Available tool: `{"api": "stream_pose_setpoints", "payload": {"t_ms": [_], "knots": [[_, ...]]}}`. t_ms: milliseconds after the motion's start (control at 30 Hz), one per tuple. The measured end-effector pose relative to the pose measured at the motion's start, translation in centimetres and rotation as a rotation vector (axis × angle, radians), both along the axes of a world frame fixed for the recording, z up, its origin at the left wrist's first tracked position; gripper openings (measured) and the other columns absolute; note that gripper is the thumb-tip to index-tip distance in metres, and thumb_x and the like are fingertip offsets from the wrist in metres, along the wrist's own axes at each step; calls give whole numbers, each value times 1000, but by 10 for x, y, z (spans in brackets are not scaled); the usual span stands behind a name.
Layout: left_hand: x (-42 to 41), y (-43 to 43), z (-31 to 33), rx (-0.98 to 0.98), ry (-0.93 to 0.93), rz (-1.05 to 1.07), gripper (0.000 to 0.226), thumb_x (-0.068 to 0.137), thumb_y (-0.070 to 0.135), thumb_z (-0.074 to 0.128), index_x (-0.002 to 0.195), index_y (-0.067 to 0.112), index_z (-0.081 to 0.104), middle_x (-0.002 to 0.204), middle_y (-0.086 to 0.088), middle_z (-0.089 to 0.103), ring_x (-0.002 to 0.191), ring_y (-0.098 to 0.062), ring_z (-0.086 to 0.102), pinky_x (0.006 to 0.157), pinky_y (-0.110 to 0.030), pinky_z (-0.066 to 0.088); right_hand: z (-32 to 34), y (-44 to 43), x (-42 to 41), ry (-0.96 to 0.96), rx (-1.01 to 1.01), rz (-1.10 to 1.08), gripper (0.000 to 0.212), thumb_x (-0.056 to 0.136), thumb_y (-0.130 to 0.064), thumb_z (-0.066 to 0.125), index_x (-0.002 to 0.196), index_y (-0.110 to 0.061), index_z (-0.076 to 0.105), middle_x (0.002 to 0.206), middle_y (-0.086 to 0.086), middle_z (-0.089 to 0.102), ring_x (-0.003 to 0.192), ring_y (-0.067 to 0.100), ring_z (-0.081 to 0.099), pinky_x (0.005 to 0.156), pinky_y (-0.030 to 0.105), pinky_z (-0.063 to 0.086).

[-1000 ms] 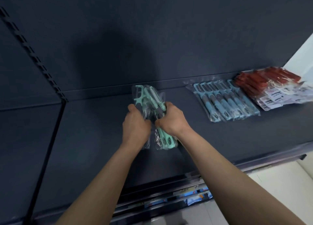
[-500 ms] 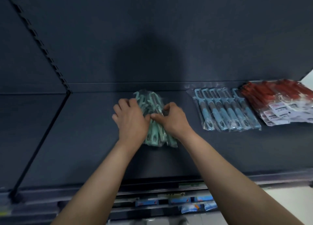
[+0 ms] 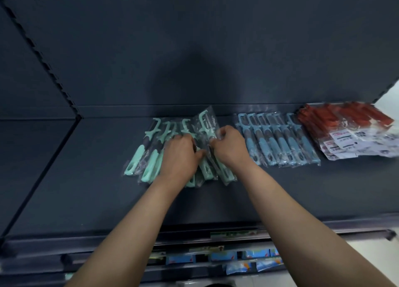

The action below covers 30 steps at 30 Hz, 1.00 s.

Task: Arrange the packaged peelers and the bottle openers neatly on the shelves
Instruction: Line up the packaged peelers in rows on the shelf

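From the head view we look down at a dark shelf (image 3: pixel 86 178) where the mint-green peelers (image 3: pixel 151 157) lie in clear wrappers, fanned out at the middle of the board, near the back wall. Their long axes run from back to front: the blade heads point toward the back wall and the handles toward the shelf's front edge, the leftmost ones leaning with their handles swung out to the left. Our left hand (image 3: pixel 179 155) rests on the middle of the fan, fingers curled down over the packs and the thumb pressed against one of them. Our right hand (image 3: pixel 228 148) pinches the wrapper of the rightmost pack (image 3: pixel 207 122) between thumb and fingertips; this pack is tilted up off the others, its head standing higher against the back wall. Just to the right, apart from the green ones, a row of blue peelers (image 3: pixel 278 144) lies side by side, heads also to the back and handles to the front, slanting slightly to the right. Beyond them, at the shelf's right end, sits a pile of red packs (image 3: pixel 349 122) with white labels; we cannot tell what they contain. Below the shelf's front edge, blue packets (image 3: pixel 248 258) show on a lower level.
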<state>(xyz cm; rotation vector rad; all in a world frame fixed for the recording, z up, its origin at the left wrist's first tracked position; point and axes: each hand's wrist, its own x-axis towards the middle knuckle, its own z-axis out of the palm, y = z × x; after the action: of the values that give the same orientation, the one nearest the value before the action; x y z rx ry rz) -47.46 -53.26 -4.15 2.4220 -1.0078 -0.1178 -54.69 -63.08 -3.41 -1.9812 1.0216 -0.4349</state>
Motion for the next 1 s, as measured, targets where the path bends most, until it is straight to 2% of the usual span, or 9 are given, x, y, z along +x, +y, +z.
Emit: {"api": "stream_pose_setpoints", "payload": {"t_ms": [67, 167, 267, 367, 500, 633, 733, 900, 1000], "knots": [[-4, -5, 1, 51, 13, 10, 42, 81, 30, 68, 108, 3, 51, 108, -16, 58, 100, -31, 54, 75, -31, 37, 3, -4, -5, -9, 11, 2, 18, 91, -13, 56, 105, -7, 46, 92, 2, 49, 74, 14, 46, 47, 25, 28], [-7, -14, -1, 47, 31, -7, 41, 83, 22, 65, 115, 5, 45, 106, -18, 59, 98, -34, 56, 71, -31, 37, 2, -9, -12, 1, 12, 11, 34, 90, -9, 59, 118, -2, 41, 97, 6, 50, 84, 16, 48, 56, 16, 28], [-9, -21, -2, 52, 12, -51, 23, 83, 12, 59, 105, 8, 51, 98, -16, 62, 90, -32, 58, 68, -35, 43, 1, -11, -15, 46, -2, 12, 36, 88, -7, 62, 116, -2, 40, 96, 9, 53, 87, 19, 53, 67, 21, 35], [-10, -25, -1, 76, 1, -57, 14, 84, 4, 55, 98, 7, 56, 96, -14, 63, 87, -30, 59, 68, -33, 43, 0, -11, -17, 87, -71, 30, 31, 87, -4, 61, 111, -3, 42, 93, 8, 52, 83, 21, 52, 66, 25, 37], [-10, -29, 0, 92, 8, -41, 13, 86, 9, 56, 99, 5, 58, 98, -14, 64, 92, -31, 60, 73, -34, 44, -3, -13, -16, 219, -267, 80, 15, 87, -6, 59, 101, -5, 54, 102, 15, 62, 91, 28, 58, 68, 27, 40], [-9, -31, 0, 150, 21, 14, 27, 83, 25, 67, 75, 8, 48, 79, -8, 54, 77, -26, 54, 62, -32, 39, -4, -12, -13, 372, -371, 107, 14, 87, -12, 61, 99, -7, 60, 108, 15, 62, 98, 30, 60, 70, 26, 38], [-8, -34, -2, 188, -25, 32, 33, 84, 13, 63, 61, 13, 40, 83, -12, 62, 80, -29, 61, 59, -33, 41, -4, -9, -11, 440, -373, 107, 15, 87, -10, 59, 102, -5, 59, 107, 15, 64, 98, 31, 62, 68, 27, 40], [-9, -37, 0, 220, -43, 10, 35, 85, 10, 59, 59, 13, 37, 87, -13, 62, 82, -29, 61, 60, -32, 40, -4, -2, -7, 449, -386, 95, 25, 88, -8, 57, 111, 0, 53, 112, 18, 62, 103, 33, 60, 70, 29, 41], [-9, -37, 1, 203, -10, 7, 34, 85, 13, 59, 59, 13, 38, 76, -8, 55, 72, -25, 53, 59, -31, 38, -2, -4, -8, 428, -391, 83, 23, 87, -8, 56, 109, 0, 52, 110, 18, 62, 101, 33, 61, 69, 29, 39]]}}
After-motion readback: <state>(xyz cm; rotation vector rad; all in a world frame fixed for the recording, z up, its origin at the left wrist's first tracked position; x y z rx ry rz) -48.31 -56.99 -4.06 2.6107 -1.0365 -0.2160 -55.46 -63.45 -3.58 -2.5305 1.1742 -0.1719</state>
